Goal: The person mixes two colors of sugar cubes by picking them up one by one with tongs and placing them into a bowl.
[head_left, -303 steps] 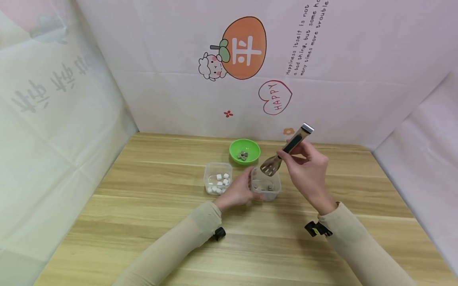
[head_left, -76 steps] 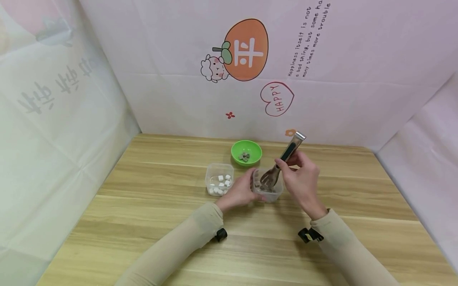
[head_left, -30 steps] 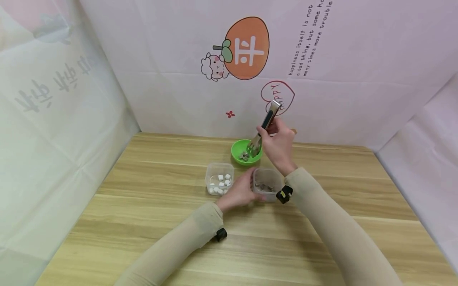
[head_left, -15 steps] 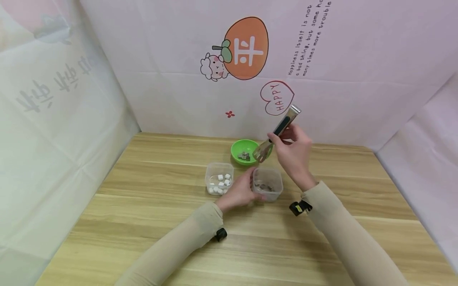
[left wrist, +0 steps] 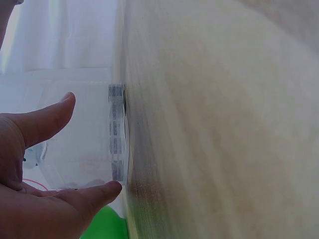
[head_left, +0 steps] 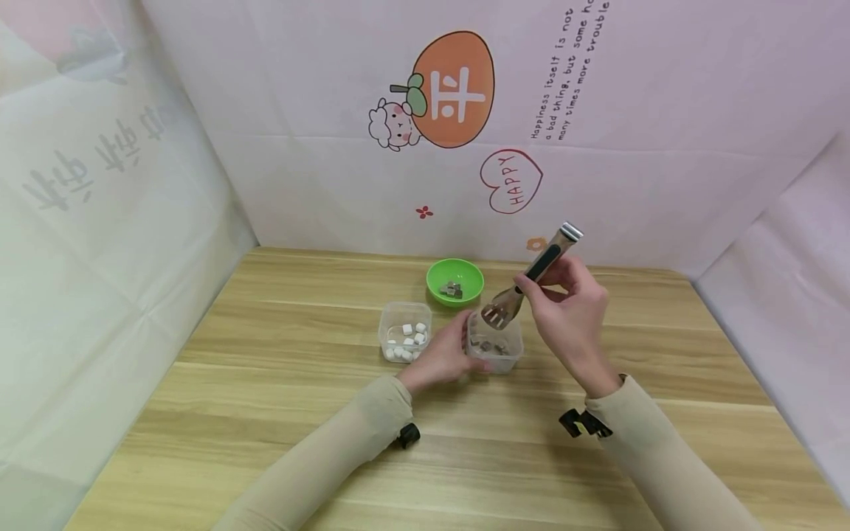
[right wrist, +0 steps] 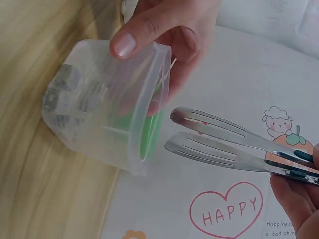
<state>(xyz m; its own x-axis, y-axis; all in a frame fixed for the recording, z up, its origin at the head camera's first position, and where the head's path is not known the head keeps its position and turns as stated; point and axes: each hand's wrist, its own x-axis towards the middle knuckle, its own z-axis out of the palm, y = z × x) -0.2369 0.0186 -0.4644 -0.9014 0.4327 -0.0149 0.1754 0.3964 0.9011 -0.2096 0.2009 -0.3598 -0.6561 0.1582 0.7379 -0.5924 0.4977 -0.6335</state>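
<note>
In the head view my left hand (head_left: 446,355) holds a clear plastic container (head_left: 511,363) between thumb and fingers, steadying it on the table. Several small grey cubes (right wrist: 62,94) lie at its bottom. My right hand (head_left: 572,313) pinches metal serving tongs (head_left: 503,308) with slotted heads, tilted down over the container's opening. The right wrist view shows the two heads of the tongs apart, with nothing between them. Behind the container stands a green bowl (head_left: 465,273) with several grey cubes (head_left: 451,290) in it.
A second clear container (head_left: 387,324) with several white cubes (head_left: 407,330) stands left of my left hand. The wooden table (head_left: 279,354) meets a printed white backdrop (head_left: 319,184) just behind the bowl.
My right hand has brought the tongs from the green bowl back rightward and toward me, over the held container. The bowl's grey cubes look more numerous than before. My left hand has stayed put.
</note>
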